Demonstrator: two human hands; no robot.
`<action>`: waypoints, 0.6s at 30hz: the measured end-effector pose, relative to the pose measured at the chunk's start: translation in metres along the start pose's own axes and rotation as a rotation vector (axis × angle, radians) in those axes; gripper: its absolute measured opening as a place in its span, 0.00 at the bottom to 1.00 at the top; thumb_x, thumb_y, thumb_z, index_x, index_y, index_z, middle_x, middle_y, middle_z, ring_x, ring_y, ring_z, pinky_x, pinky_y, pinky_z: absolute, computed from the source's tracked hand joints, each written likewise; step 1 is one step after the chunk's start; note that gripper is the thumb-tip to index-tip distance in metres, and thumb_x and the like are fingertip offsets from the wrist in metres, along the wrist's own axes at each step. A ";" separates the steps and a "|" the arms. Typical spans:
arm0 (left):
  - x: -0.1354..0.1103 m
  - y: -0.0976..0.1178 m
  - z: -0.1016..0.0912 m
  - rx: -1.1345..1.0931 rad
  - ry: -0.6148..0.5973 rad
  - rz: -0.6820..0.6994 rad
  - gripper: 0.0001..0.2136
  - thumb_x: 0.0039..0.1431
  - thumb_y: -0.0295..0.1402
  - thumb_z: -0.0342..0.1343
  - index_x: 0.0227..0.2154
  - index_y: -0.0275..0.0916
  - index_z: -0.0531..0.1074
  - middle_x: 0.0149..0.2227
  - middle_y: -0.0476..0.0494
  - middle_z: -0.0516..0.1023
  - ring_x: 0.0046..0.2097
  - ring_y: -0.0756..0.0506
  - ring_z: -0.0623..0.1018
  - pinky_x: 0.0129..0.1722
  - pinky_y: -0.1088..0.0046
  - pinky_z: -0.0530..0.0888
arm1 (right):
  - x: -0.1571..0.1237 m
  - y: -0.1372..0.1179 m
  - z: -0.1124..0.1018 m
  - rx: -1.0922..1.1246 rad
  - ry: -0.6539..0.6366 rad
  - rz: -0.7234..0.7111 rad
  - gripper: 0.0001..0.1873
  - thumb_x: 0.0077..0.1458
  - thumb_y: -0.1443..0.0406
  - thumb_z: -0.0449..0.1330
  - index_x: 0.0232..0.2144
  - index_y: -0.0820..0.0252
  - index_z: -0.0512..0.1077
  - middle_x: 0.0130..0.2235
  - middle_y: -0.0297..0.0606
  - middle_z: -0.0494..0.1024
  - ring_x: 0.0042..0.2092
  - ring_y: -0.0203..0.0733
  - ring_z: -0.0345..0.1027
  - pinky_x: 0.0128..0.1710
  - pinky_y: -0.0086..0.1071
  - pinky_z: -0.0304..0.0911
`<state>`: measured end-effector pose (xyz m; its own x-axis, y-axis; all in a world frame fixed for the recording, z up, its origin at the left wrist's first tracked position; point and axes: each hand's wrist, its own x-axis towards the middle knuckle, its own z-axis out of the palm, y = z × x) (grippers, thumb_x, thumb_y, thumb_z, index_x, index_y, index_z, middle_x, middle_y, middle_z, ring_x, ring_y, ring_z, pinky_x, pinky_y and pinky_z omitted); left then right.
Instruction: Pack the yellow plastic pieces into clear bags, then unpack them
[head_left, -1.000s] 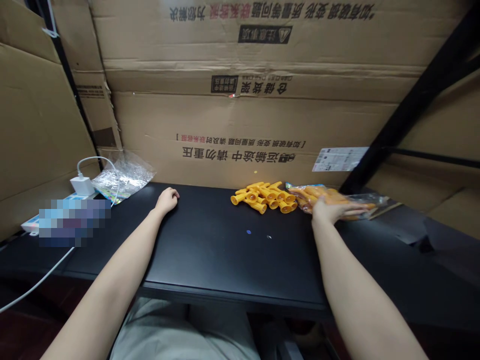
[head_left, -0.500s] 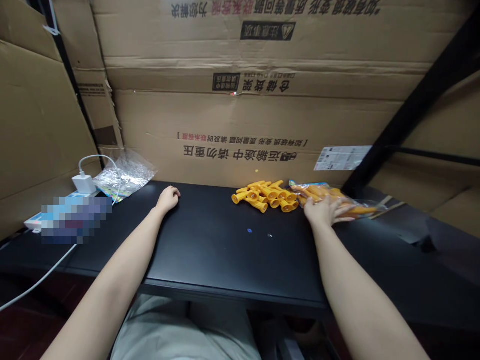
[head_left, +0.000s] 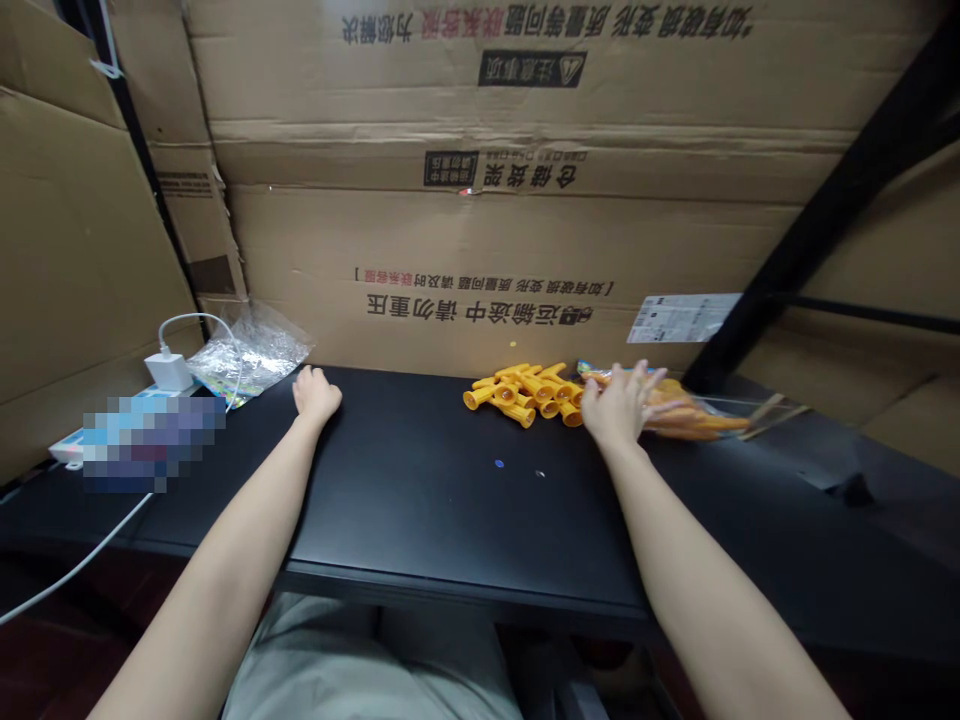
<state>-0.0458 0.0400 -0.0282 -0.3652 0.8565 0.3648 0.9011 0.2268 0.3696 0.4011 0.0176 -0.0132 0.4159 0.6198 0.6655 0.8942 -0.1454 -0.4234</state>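
Observation:
My right hand (head_left: 619, 405) reaches over the left end of a clear plastic bag of orange parts (head_left: 694, 415), fingers spread and slightly blurred, touching the bag. Just left of it lies a loose heap of yellow trumpet-shaped plastic pieces (head_left: 525, 392) on the black table (head_left: 420, 500). My left hand (head_left: 315, 392) rests on the table far to the left, fingers curled under, with nothing visible in it.
Cardboard sheets (head_left: 480, 250) wall the back and left. A crumpled clear bag (head_left: 251, 350), a white charger with cable (head_left: 169, 372) and a power strip sit at the left. A black metal strut (head_left: 825, 200) slants at the right. Two tiny specks (head_left: 517, 468) lie mid-table.
My right hand slid left along the orange bag toward the yellow pieces and lifted a little. My left hand shifted left and slightly back.

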 end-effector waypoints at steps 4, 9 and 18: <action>0.005 -0.015 -0.004 0.041 -0.060 -0.247 0.30 0.54 0.35 0.47 0.59 0.23 0.56 0.66 0.25 0.46 0.67 0.34 0.46 0.62 0.49 0.50 | -0.008 -0.032 0.005 0.089 0.001 -0.347 0.24 0.58 0.63 0.46 0.55 0.69 0.62 0.64 0.58 0.53 0.66 0.59 0.40 0.58 0.68 0.35; 0.010 -0.028 -0.002 0.096 -0.122 -0.314 0.33 0.57 0.39 0.42 0.62 0.20 0.51 0.66 0.24 0.44 0.68 0.34 0.42 0.62 0.45 0.46 | -0.046 -0.076 0.017 0.192 -0.161 -0.754 0.21 0.60 0.66 0.45 0.53 0.68 0.65 0.61 0.55 0.61 0.61 0.50 0.57 0.61 0.51 0.50; 0.005 -0.024 0.002 0.181 -0.142 -0.248 0.31 0.60 0.39 0.37 0.61 0.21 0.55 0.64 0.23 0.53 0.66 0.32 0.51 0.61 0.45 0.47 | -0.069 -0.098 0.036 0.117 -0.425 -0.975 0.19 0.60 0.67 0.47 0.49 0.62 0.71 0.58 0.48 0.67 0.60 0.49 0.59 0.60 0.54 0.51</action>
<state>-0.0691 0.0398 -0.0365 -0.5538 0.8180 0.1556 0.8205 0.5041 0.2696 0.2791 0.0164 -0.0400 -0.5818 0.6497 0.4893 0.7787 0.6186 0.1045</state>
